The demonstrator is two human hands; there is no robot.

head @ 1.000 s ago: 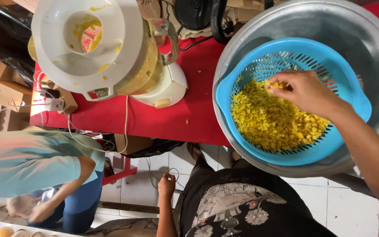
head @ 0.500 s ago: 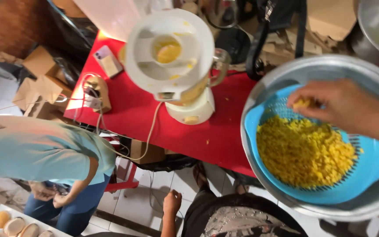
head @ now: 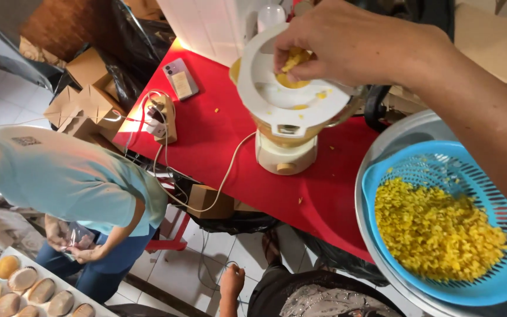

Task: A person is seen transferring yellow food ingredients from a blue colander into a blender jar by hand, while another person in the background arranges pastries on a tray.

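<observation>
Up at twelve o'clock, our right hand pinches yellow corn kernels together over the blender lid.

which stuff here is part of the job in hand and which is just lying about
In use: right hand, yellow corn kernels, blue plastic colander, silver metal bowl, white blender.
Lying about: phone, power strip, cardboard boxes, tray of bread rolls.

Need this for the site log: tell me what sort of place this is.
Probably a small, informal food-preparation workspace: a blender on a red table, a blue colander of yellow kernels, and bread rolls on a tray nearby.
</observation>
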